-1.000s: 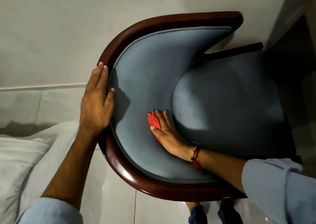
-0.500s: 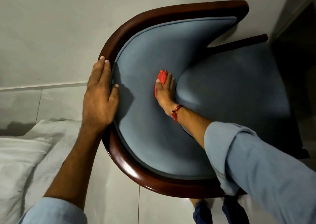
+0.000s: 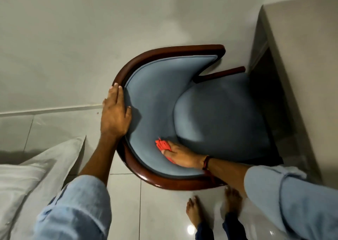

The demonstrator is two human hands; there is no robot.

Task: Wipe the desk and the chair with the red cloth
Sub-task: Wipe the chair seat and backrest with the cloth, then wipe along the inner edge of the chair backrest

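I look down on a chair (image 3: 157, 100) with blue upholstery and a curved dark wooden frame. My left hand (image 3: 114, 115) lies flat over the top rail of the backrest on its left side, thumb on the blue padding. My right hand (image 3: 180, 154) presses the crumpled red cloth (image 3: 162, 144) against the inner backrest, low down where it meets the seat cushion (image 3: 219, 115). Most of the cloth is hidden under my fingers. The beige desk (image 3: 301, 65) stands at the right, with the chair's seat tucked partly under it.
White bedding (image 3: 23, 181) fills the lower left corner, close to the chair's back. A grey wall runs behind the chair at the top. My bare feet (image 3: 212, 210) stand on glossy floor tiles just below the chair's frame.
My right hand has slid the red cloth back down the inner backrest toward me, from the upper curve to the lower part. The view has pulled back, so the desk now shows. My left hand stays on the rail.
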